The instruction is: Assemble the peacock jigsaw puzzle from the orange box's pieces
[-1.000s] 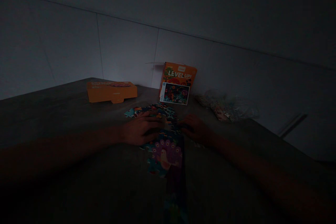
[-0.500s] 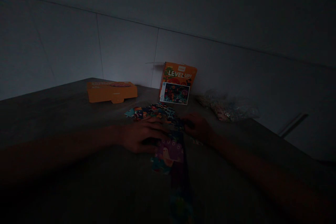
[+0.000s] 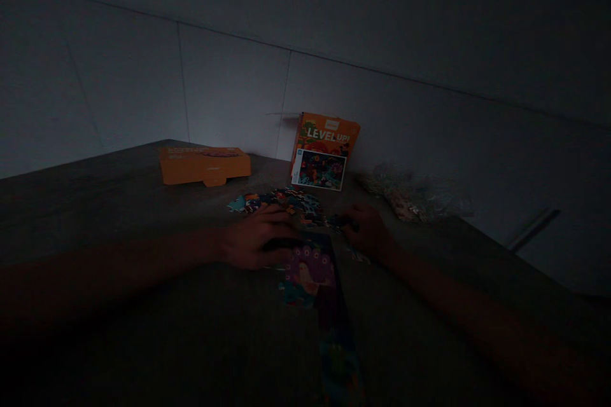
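In the dim head view, my left hand [image 3: 260, 238] lies with fingers stretched out, its fingertips at the loose jigsaw pieces [image 3: 310, 203] and the joined puzzle section [image 3: 310, 270]. That section shows a purple shape with a pale figure and runs as a strip toward me. My right hand [image 3: 365, 229] is curled to the right of the pile, thumb and fingers closed on a small puzzle piece [image 3: 335, 222]; the darkness hides its detail. A few more pieces [image 3: 358, 255] lie under and beside the right hand.
Behind the pieces, an orange puzzle box [image 3: 324, 140] marked "LEVEL UP!" leans upright with a picture card on its front. An orange box part [image 3: 205, 165] lies at back left. Clear plastic bags [image 3: 410, 197] with pieces rest at right, near the grey table's [image 3: 119, 184] edge.
My right hand has shifted slightly right, away from the pile. The joined section has turned a little, its near end swinging right. My left hand has moved slightly up.
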Available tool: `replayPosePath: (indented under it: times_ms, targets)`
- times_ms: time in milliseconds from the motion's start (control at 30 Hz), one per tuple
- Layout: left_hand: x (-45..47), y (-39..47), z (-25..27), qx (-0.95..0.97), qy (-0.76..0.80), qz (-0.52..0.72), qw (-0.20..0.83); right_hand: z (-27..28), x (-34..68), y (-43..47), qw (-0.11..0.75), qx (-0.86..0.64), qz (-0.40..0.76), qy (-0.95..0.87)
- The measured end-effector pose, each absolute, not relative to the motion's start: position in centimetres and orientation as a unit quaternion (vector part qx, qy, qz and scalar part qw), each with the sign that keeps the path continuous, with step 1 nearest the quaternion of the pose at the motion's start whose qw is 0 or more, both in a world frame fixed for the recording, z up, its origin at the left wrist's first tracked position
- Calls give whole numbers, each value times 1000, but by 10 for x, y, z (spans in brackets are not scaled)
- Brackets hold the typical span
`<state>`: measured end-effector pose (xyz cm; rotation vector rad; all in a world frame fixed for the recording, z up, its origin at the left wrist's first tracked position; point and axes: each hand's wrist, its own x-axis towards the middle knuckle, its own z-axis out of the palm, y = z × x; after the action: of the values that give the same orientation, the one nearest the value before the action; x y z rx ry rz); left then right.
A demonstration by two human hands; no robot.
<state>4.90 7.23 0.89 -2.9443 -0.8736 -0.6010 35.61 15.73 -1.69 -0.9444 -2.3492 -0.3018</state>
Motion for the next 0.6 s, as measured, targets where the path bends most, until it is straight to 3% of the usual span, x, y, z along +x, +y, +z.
replayPosePath:
  times_ms: [167,333,467,600]
  targets:
    - [41,88,0,-853,-451,-258,56,-9,350,146,240,-261,-95,-930]
    - [43,87,0,-905,-392,-166,10,-7,347,142,126,-203,-37,-970]
    - [47,81,7,-908,-406,-81,-59,-9,347,144,145,-223,-31,-963]
    - [49,80,10,-907,-411,-61,-61,-8,345,142,193,-234,-46,-952]
